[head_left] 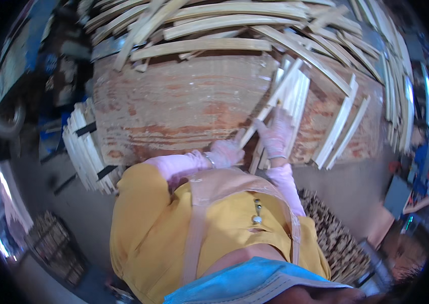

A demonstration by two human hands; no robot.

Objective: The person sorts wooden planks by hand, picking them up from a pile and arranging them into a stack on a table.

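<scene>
One stick (281, 88) slants forward-right of the left hand (226, 153), grip unclear — right hand (275, 137) spread, no grasp showing, nearer mid-stick.

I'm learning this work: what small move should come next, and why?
Probably straighten the slanted wooden strip: it lies at an angle to the neighbouring strips, with the left hand by its near end and the right hand close.

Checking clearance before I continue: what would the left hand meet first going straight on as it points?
The left hand would likely first meet the slanting pale wooden strip; depth and contact there are unclear.
</scene>
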